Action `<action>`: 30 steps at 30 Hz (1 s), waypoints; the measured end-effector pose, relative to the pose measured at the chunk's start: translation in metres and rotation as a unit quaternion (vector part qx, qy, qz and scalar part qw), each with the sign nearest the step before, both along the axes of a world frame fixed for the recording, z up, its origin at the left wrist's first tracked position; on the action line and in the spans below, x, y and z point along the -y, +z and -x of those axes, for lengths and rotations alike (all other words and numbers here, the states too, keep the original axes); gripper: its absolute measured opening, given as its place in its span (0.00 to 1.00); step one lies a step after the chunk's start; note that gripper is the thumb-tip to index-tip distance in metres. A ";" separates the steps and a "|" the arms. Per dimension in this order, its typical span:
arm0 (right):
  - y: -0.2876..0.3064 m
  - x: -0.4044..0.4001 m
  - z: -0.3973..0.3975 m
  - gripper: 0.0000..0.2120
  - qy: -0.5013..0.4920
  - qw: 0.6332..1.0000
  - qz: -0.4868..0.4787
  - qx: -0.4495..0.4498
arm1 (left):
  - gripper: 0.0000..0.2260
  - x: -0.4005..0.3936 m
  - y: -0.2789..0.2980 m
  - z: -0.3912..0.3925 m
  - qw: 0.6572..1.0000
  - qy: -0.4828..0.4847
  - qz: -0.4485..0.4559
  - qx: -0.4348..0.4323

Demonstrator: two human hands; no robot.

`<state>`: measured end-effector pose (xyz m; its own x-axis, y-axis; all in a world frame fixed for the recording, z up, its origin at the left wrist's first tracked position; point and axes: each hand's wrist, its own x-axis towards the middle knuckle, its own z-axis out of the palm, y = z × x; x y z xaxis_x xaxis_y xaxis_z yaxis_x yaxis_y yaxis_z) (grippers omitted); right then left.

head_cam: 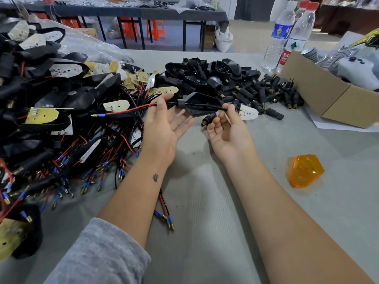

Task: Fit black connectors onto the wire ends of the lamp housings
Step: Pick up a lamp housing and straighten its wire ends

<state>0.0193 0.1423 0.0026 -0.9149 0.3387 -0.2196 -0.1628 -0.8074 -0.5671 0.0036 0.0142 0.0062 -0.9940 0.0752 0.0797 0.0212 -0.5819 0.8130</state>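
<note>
L hand (162,126) pinches red wire (131,109); R hand (227,128) pinches glossy angular black housing (200,104), cylindrical connector (209,119).

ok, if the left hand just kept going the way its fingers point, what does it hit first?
The left hand lies palm up, fingers aimed up and away, thumb on the wires. First in that line is the black lamp housing held just past its fingertips; beyond it lies the pile of empty housings. Depth is uncertain.

Single head-worn wide-angle view, looking forward and down, close over the grey tabletop (205,201). Both forearms reach in from the bottom edge; far tables and stools show along the top. Edges bend from lens distortion.
</note>
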 end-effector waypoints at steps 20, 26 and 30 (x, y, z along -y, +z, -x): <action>0.008 0.011 -0.008 0.26 0.175 0.953 -0.245 0.032 | 0.09 0.004 0.007 -0.002 0.977 0.104 0.070 -0.173; 0.009 0.006 -0.010 0.22 0.204 0.951 -0.229 0.046 | 0.08 0.003 0.005 -0.002 0.985 0.108 0.021 -0.131; 0.006 0.010 -0.007 0.17 0.175 0.946 -0.270 0.032 | 0.08 0.005 0.007 0.001 0.990 0.110 -0.040 -0.084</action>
<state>0.0267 0.1326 0.0088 -0.9824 0.0955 -0.1604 0.1106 -0.3944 -0.9123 0.0028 0.0088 0.0129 -0.9577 -0.1549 0.2427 0.2859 -0.6098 0.7392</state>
